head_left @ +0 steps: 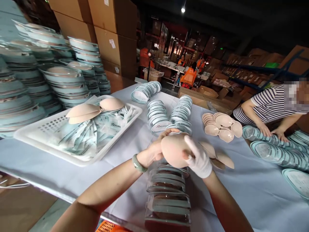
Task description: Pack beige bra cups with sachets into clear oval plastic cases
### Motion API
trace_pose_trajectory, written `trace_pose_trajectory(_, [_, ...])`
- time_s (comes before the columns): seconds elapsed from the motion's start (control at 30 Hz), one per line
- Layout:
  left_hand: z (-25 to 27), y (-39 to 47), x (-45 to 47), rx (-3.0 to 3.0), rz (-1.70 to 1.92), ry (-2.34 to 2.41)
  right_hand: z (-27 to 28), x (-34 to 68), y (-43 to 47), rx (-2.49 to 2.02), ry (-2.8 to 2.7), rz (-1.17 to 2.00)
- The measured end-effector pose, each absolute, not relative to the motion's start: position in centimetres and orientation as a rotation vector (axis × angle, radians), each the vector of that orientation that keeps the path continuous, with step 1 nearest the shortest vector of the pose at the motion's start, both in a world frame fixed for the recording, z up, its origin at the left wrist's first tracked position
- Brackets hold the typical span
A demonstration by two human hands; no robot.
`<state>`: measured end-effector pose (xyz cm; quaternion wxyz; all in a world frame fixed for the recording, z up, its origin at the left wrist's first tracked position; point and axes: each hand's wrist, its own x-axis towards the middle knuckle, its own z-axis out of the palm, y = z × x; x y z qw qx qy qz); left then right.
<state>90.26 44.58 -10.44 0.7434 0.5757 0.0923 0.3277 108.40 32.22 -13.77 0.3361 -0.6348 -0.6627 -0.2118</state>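
A smooth beige bra cup (174, 150) is held up over the table in front of me. My left hand (154, 149), with a green bangle at its wrist, grips the cup's left edge. My right hand (200, 161), in a white glove with some bare fingertips, is closed on the cup's right side. Beneath them a row of transparent cases with pale blue edges (169, 206) runs toward me. Beside my right hand lie loose beige bra cups (224, 158). Farther right is a nested stack of shiny bra cups (224, 124).
At left a white plastic basket (83, 161) holds printed packets (96, 132) and bra cups (84, 111). Tall stacks of filled cases (65, 83) stand behind it. More case rows (156, 112) line the far table. A person in stripes (267, 104) handles cases at right.
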Motion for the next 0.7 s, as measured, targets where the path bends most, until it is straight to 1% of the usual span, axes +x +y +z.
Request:
trace_pose_trajectory(0.07, [-10.6, 45.0, 90.5, 1.156, 0.597, 0.096, -14.7, 111.9, 32.3, -1.820, -1.340, -0.540])
trace_pose_trajectory(0.1, [-11.1, 45.4, 90.7, 1.156, 0.598, 0.092, -14.9, 113.6, 32.3, -1.857, -1.160, -0.553])
trace_pose_trajectory(0.17, [-13.2, 46.3, 91.1, 1.303, 0.729, 0.231, -15.1, 116.3, 32.4, -1.903, -0.954, -0.519])
trace_pose_trajectory(0.2, [-14.5, 46.7, 91.5, 1.415, 0.803, 0.341, -15.1, 117.1, 32.6, -1.936, -0.976, -0.446])
trace_pose_trajectory(0.27, [-17.4, 47.3, 92.4, 1.653, 0.861, 0.541, -15.0, 117.9, 32.9, -2.009, -1.212, -0.209])
trace_pose_trajectory(0.33, [-19.7, 47.4, 93.2, 1.831, 0.760, 0.623, -14.9, 117.9, 33.2, -2.027, -1.536, 0.003])
trace_pose_trajectory(0.37, [-20.5, 47.3, 93.4, 1.888, 0.686, 0.633, -14.8, 118.0, 33.1, -2.013, -1.640, 0.055])
trace_pose_trajectory(0.43, [-21.3, 46.8, 93.5, 1.938, 0.570, 0.669, -14.6, 118.3, 32.8, -2.001, -1.686, 0.054])
trace_pose_trajectory(0.53, [-21.3, 46.4, 93.1, 1.899, 0.517, 0.721, -14.3, 118.8, 32.2, -1.998, -1.581, -0.128])
trace_pose_trajectory(0.6, [-21.2, 46.4, 92.9, 1.877, 0.515, 0.728, -14.3, 118.3, 32.4, -2.000, -1.624, -0.192])
trace_pose_trajectory(0.63, [-21.2, 46.4, 93.0, 1.876, 0.510, 0.727, -14.3, 117.7, 32.7, -2.019, -1.708, -0.161])
trace_pose_trajectory(0.7, [-21.2, 46.4, 93.1, 1.879, 0.500, 0.731, -14.5, 116.1, 33.9, -2.102, -1.948, 0.013])
